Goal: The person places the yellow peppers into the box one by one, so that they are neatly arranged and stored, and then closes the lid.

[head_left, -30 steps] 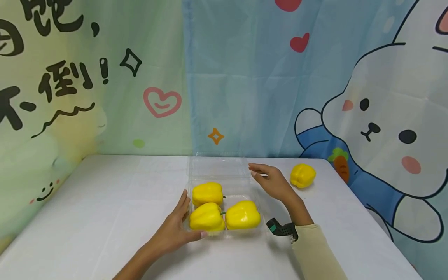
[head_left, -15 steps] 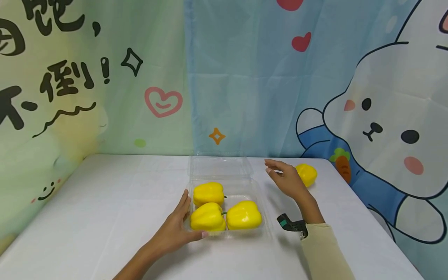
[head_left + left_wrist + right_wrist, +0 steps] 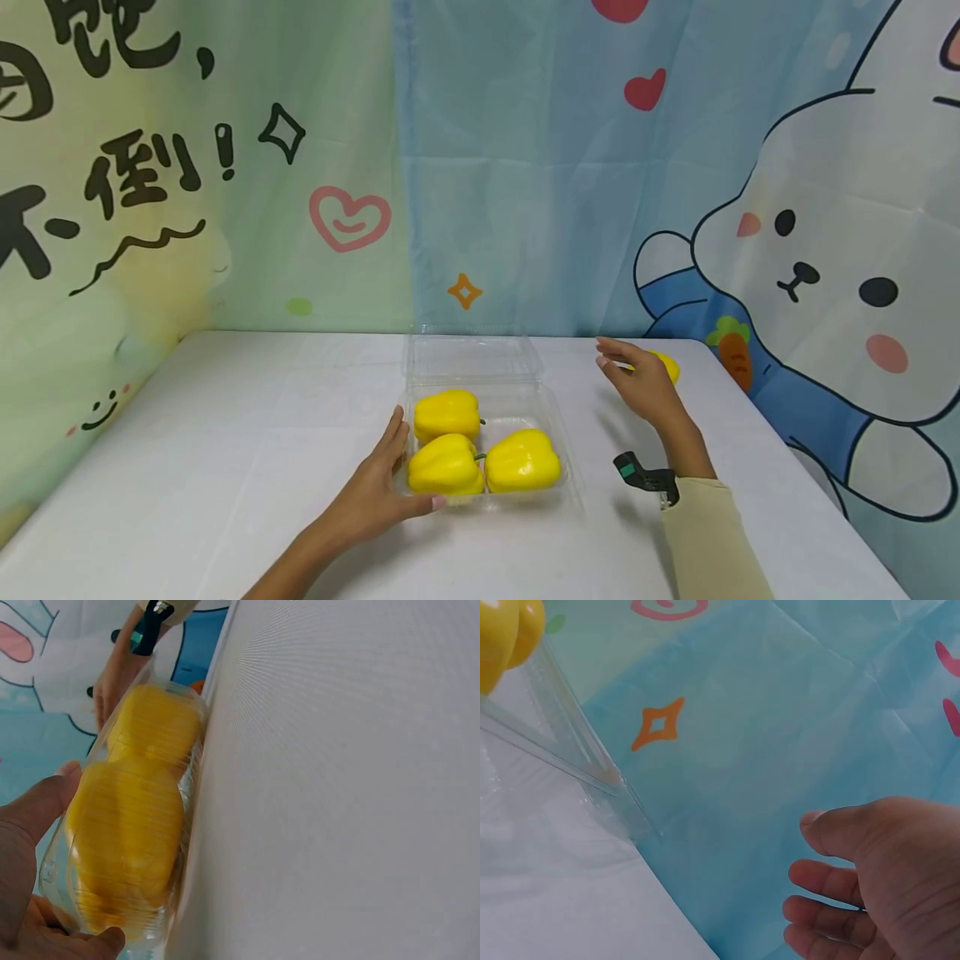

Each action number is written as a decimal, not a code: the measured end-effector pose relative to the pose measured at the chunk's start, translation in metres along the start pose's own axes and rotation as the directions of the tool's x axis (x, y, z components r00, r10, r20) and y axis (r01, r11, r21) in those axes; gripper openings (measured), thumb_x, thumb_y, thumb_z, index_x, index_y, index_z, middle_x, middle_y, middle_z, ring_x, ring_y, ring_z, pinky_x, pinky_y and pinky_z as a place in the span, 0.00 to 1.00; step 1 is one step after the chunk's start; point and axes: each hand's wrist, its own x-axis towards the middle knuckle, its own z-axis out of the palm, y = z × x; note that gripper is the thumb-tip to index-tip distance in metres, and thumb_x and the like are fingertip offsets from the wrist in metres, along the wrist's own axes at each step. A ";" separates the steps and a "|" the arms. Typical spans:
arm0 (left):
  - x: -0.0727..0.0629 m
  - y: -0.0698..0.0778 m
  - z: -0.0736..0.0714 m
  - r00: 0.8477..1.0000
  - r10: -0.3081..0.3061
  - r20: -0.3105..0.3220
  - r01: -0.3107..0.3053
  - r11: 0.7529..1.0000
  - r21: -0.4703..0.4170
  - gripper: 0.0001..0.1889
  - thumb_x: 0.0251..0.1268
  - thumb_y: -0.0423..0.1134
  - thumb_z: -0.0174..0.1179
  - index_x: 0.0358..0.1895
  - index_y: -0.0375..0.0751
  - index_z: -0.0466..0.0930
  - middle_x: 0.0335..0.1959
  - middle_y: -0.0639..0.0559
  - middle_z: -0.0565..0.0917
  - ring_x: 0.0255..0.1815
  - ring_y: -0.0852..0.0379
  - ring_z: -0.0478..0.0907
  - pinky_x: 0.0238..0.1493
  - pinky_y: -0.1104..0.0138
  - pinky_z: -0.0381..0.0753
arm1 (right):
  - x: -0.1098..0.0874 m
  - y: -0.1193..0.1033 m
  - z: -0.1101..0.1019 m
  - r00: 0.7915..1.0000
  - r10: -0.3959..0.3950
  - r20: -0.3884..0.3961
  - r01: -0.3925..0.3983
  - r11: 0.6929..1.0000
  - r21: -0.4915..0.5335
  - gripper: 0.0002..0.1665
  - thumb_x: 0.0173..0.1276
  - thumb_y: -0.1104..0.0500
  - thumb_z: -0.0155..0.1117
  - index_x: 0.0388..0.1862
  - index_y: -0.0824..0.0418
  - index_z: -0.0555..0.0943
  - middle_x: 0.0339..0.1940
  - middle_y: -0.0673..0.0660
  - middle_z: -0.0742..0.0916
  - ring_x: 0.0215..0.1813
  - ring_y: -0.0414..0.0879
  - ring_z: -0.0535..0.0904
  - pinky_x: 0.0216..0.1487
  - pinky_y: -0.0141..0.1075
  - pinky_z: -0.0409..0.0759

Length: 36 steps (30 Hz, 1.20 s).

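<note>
A clear plastic clamshell container [image 3: 517, 408] stands on the table with its lid [image 3: 474, 358] raised at the back. Inside lie three yellow bell peppers, one at the back left [image 3: 447, 415], one at the front left [image 3: 446, 465] and one at the front right [image 3: 522, 461]. My left hand [image 3: 375, 492] holds the container's front left corner, thumb at the front wall and fingers along the left side. Over to the right, my right hand [image 3: 647, 390] is raised with loosely bent fingers and nothing in them. It partly hides a fourth yellow bell pepper [image 3: 669, 367] behind it.
A white cloth covers the table [image 3: 247, 450]. Behind it hangs a printed curtain [image 3: 517, 183] with hearts, lettering and a cartoon rabbit. A black wrist device [image 3: 645, 477] sits on my right wrist by the sleeve.
My right hand has moved right, away from the container's lid and in front of the lone bell pepper, now mostly covering it. The left hand and the container have stayed in place.
</note>
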 end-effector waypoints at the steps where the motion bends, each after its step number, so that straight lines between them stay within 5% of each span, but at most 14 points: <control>1: 0.000 0.000 0.000 1.000 0.000 0.000 0.000 1.000 0.000 0.62 0.47 0.55 0.76 0.77 0.33 0.42 0.79 0.48 0.37 0.71 0.42 0.60 0.67 0.56 0.62 | 0.000 0.001 -0.001 1.000 0.003 -0.006 -0.002 1.000 0.003 0.26 0.76 0.57 0.56 0.68 0.66 0.71 0.62 0.64 0.79 0.63 0.58 0.74 0.62 0.52 0.73; 18: 0.000 0.000 0.000 1.000 0.000 0.005 0.000 0.999 -0.044 0.62 0.47 0.52 0.76 0.77 0.34 0.40 0.79 0.48 0.36 0.72 0.43 0.58 0.68 0.56 0.61 | -0.004 0.038 -0.015 0.977 0.108 -0.184 -0.105 0.994 0.027 0.28 0.77 0.49 0.53 0.69 0.61 0.72 0.62 0.63 0.79 0.65 0.59 0.71 0.65 0.47 0.70; 23: 0.000 0.001 0.000 1.000 -0.001 0.005 0.001 0.999 -0.049 0.62 0.47 0.52 0.76 0.77 0.34 0.40 0.79 0.49 0.37 0.72 0.42 0.58 0.68 0.56 0.61 | 0.002 0.073 -0.015 0.933 0.196 -0.303 -0.177 0.980 0.090 0.27 0.75 0.44 0.54 0.69 0.51 0.73 0.67 0.57 0.76 0.69 0.55 0.68 0.66 0.38 0.67; 29: 0.000 0.001 0.000 1.000 -0.003 0.003 0.003 0.999 -0.040 0.62 0.48 0.52 0.76 0.77 0.34 0.40 0.79 0.48 0.37 0.72 0.41 0.59 0.68 0.55 0.61 | 0.013 0.132 -0.011 0.910 0.186 -0.370 -0.193 0.981 0.018 0.30 0.73 0.38 0.52 0.72 0.41 0.69 0.72 0.50 0.71 0.73 0.49 0.63 0.68 0.46 0.66; 33: 0.000 0.000 0.000 1.000 -0.005 0.002 0.005 0.999 -0.032 0.62 0.48 0.53 0.76 0.77 0.34 0.40 0.79 0.48 0.37 0.72 0.41 0.59 0.68 0.55 0.61 | 0.007 0.118 -0.011 0.913 0.182 -0.366 -0.193 0.981 0.005 0.32 0.74 0.41 0.52 0.74 0.48 0.66 0.74 0.53 0.67 0.75 0.49 0.58 0.69 0.50 0.63; 36: 0.000 0.000 0.000 1.000 -0.002 0.001 0.003 1.000 -0.025 0.62 0.47 0.54 0.76 0.77 0.34 0.41 0.79 0.48 0.37 0.72 0.41 0.59 0.68 0.55 0.61 | -0.003 0.087 -0.014 0.916 0.225 -0.333 -0.219 0.974 0.055 0.31 0.76 0.50 0.54 0.75 0.55 0.64 0.76 0.59 0.63 0.76 0.54 0.54 0.70 0.51 0.59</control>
